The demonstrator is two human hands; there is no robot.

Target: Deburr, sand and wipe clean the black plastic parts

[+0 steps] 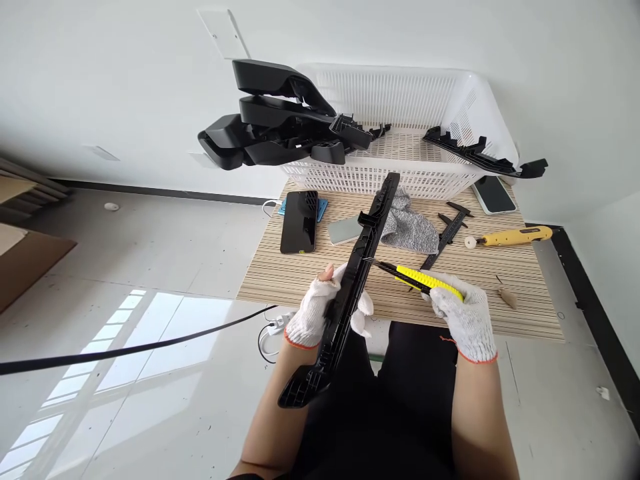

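Note:
My left hand (320, 303), in a white knit glove with the thumb tip bare, is wrapped round a long black plastic trim part (350, 287). The part slants upward to the right, its ribbed side facing me, above the table's front edge and my lap. In my gloved right hand (463, 313) is a yellow and black utility knife (425, 279), pointing left. Its blade tip is at the right edge of the trim part, about midway along; whether it touches, I cannot tell. Part of my left fingers is hidden behind the trim part.
A white plastic basket (350, 179) at the back holds several black plastic parts (280, 127). On the striped table (270, 273) lie a black phone (299, 223), another phone (494, 195), a grey cloth (410, 227), black calipers (447, 237) and a yellow rotary tool (515, 237).

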